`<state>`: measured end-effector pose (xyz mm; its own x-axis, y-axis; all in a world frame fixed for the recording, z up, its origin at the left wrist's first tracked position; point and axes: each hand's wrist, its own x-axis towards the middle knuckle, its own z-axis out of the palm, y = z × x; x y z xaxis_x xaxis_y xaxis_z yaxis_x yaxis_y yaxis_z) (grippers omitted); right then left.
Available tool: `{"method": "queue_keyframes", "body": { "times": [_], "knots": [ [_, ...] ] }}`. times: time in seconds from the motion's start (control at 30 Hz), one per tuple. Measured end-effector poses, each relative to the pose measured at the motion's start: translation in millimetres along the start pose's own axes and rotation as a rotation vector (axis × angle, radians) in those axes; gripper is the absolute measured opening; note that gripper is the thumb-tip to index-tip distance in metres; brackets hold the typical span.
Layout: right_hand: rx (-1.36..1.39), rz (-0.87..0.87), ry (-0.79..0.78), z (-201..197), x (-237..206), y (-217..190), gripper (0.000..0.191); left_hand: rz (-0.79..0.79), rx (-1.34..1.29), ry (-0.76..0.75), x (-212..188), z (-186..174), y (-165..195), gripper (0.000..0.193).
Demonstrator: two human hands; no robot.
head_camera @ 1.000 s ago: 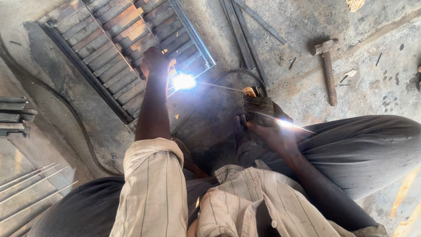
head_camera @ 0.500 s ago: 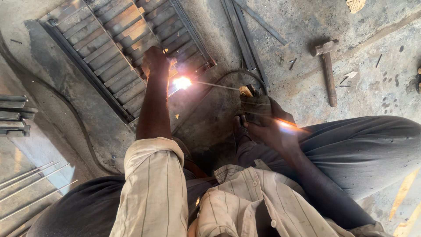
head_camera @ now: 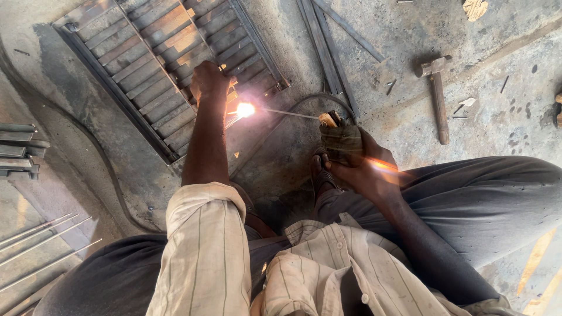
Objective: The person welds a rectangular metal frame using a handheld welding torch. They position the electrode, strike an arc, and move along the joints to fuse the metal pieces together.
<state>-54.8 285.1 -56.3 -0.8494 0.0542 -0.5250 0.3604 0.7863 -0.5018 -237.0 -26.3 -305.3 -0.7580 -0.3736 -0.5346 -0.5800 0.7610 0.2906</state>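
Observation:
A metal louvre frame [head_camera: 146,52] with slanted slats lies flat on the concrete floor in front of me. My left hand [head_camera: 209,82] presses down on its near edge, closed over a slat. My right hand [head_camera: 360,164] grips a welding electrode holder [head_camera: 336,131] wrapped in cloth. Its thin rod [head_camera: 290,114] reaches left to the frame edge, where a bright arc [head_camera: 244,109] glows just right of my left hand. A dark cable [head_camera: 304,102] loops from the holder.
A hammer [head_camera: 438,93] lies on the floor at the right. Long steel bars [head_camera: 322,41] rest beyond the holder. Thin welding rods [head_camera: 41,246] lie at the lower left, and stacked metal sections [head_camera: 17,149] sit at the left edge. My knees frame the view.
The arc has shrunk from a wide white flare to a smaller glow. Both hands stay in about the same places.

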Motion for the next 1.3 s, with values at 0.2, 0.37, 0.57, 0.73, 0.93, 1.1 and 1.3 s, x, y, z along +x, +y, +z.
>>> {"method": "queue_keyframes", "body": {
  "times": [0.2, 0.37, 0.57, 0.73, 0.93, 1.1, 1.3],
  "knots": [
    [0.02, 0.012, 0.002, 1.9, -0.5, -3.3, 0.083, 0.015, -0.077, -0.015, 4.0, 4.4, -4.6, 0.043],
    [-0.051, -0.064, 0.018, 2.2, -0.4, -2.9, 0.083, 0.016, -0.034, 0.001, 8.2, 7.5, -4.8, 0.042],
    [-0.201, 0.085, 0.027, 8.3, -1.6, -1.6, 0.101, 0.026, -0.002, 0.032, 10.0, 9.5, -4.7, 0.047],
    [0.618, -0.135, 0.06, 13.4, -10.3, 8.4, 0.087, 0.02, -0.028, 0.026, 5.2, 6.6, -2.6, 0.049],
    [0.421, -0.197, 0.192, 10.4, -10.6, 28.4, 0.066, 0.042, -0.024, 0.024, 3.7, 3.3, -4.5, 0.053],
    [0.405, -0.13, 0.072, 5.5, -11.5, 36.1, 0.065, 0.014, 0.001, 0.017, 5.7, 8.5, -2.9, 0.057],
    [0.263, -0.24, 0.06, 0.9, -30.1, 16.9, 0.071, 0.193, 0.079, 0.146, -13.4, -1.2, -6.4, 0.058]
  ]
}}
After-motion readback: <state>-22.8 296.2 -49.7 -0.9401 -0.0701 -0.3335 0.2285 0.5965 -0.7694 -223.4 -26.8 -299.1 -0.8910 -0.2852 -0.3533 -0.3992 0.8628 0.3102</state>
